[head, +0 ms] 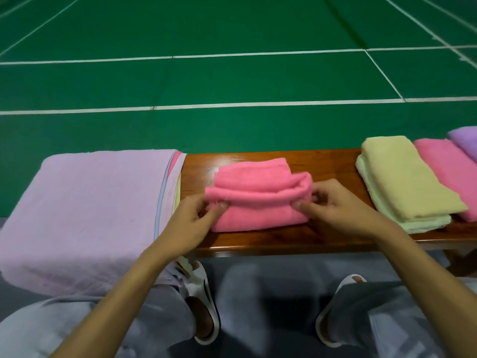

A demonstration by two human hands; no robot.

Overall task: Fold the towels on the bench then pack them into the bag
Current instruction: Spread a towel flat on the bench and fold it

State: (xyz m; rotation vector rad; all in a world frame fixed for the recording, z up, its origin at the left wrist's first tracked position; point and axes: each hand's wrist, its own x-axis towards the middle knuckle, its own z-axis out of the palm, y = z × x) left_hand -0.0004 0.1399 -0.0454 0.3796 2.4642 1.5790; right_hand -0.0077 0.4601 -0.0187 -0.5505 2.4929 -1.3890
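A pink towel [255,184] lies partly folded on the middle of the wooden bench [330,164]. Its near flap is lifted into a roll. My left hand [196,223] pinches the flap's left corner between thumb and fingers. My right hand [333,205] pinches the flap's right end. To the left, a wide lilac towel [87,210] lies spread over a stack of unfolded towels whose pink, blue and yellow edges show. On the right sit folded towels: a yellow one [402,177] on a pale green one, a pink one [449,174] and a purple one [464,140]. No bag is visible.
Beyond the bench stretches a green court floor [232,73] with white lines. Below the bench's near edge are my grey trouser legs and white slippers [204,301].
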